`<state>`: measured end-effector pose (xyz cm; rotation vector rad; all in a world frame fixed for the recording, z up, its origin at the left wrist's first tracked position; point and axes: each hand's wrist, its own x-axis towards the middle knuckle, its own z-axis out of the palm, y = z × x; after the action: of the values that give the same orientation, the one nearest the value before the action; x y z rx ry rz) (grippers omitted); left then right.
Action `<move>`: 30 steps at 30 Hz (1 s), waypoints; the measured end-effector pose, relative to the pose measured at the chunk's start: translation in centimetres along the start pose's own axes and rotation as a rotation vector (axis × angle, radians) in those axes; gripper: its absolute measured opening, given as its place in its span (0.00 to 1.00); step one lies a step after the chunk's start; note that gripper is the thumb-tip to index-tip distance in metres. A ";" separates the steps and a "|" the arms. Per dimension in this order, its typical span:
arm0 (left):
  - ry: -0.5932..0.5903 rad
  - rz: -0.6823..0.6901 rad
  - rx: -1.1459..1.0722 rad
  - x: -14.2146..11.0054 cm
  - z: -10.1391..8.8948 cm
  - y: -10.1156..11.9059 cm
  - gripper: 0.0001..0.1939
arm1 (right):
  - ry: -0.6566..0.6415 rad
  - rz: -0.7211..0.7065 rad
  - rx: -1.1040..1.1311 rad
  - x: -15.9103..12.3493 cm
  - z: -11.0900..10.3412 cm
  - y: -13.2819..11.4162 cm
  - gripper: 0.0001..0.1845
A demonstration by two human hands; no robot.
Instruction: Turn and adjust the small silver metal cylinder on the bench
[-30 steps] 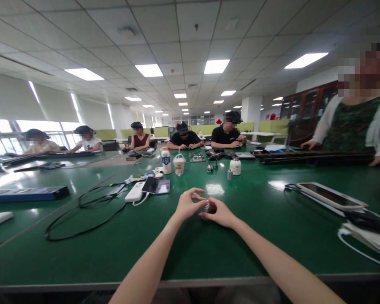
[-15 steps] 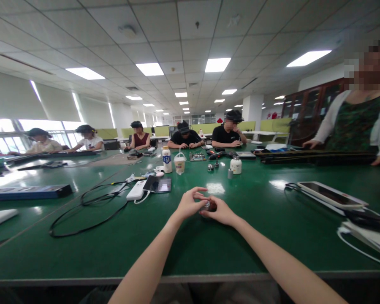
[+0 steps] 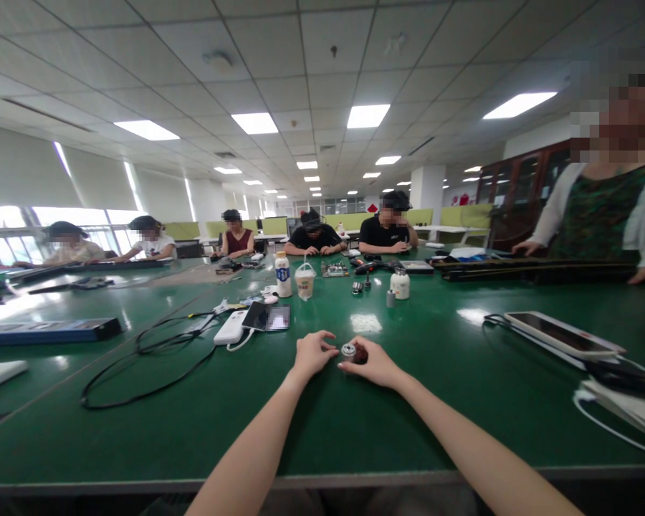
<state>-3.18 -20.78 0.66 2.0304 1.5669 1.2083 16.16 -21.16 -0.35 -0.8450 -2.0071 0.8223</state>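
My right hand (image 3: 375, 362) curls its thumb and fingers round a small round part (image 3: 348, 350). A silvery ring forms the end facing left, and dark reddish-brown shows behind it; the fingers cover much of the rest, so I cannot tell its exact kind. Just left of it is my left hand (image 3: 314, 352), thumb and fingers apart, holding nothing. A narrow gap separates its fingertips from the ring. Both hands are low over the green table (image 3: 236, 437).
Ahead stand a bottle (image 3: 283, 276), a plastic cup (image 3: 304, 281), a white jar (image 3: 400, 284) and a grey cylinder (image 3: 390, 298). A power bank (image 3: 231, 327) and black cable (image 3: 94, 383) lie left, a phone (image 3: 564, 333) right. Several people are around the table.
My left hand has drawn back to the left, away from the round part, and the silvery ring shows more. My right hand keeps its grip in nearly the same place.
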 end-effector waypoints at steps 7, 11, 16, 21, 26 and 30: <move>0.070 0.081 -0.138 -0.3 -0.2 2.8 0.14 | 0.009 -0.004 -0.010 0.1 0.1 0.6 0.20; 0.022 0.132 -0.191 -0.7 0.0 4.0 0.15 | 0.012 -0.010 -0.029 0.2 0.2 0.9 0.21; 0.011 0.146 -0.203 -0.9 0.1 4.1 0.15 | 0.015 -0.014 -0.047 0.3 0.1 1.0 0.20; -0.007 0.155 -0.207 -0.8 -0.1 4.1 0.16 | 0.015 -0.010 -0.046 0.2 0.1 0.9 0.20; -0.047 0.168 -0.203 -0.9 -0.6 4.4 0.17 | 0.012 -0.005 -0.038 0.2 0.1 0.9 0.20; -0.048 0.169 -0.187 -1.2 -0.7 4.8 0.18 | 0.011 -0.008 -0.029 0.2 0.1 0.9 0.21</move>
<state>-0.71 -23.74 3.84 2.0848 1.2313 1.3016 16.25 -20.54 -1.00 -0.8552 -2.0160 0.7842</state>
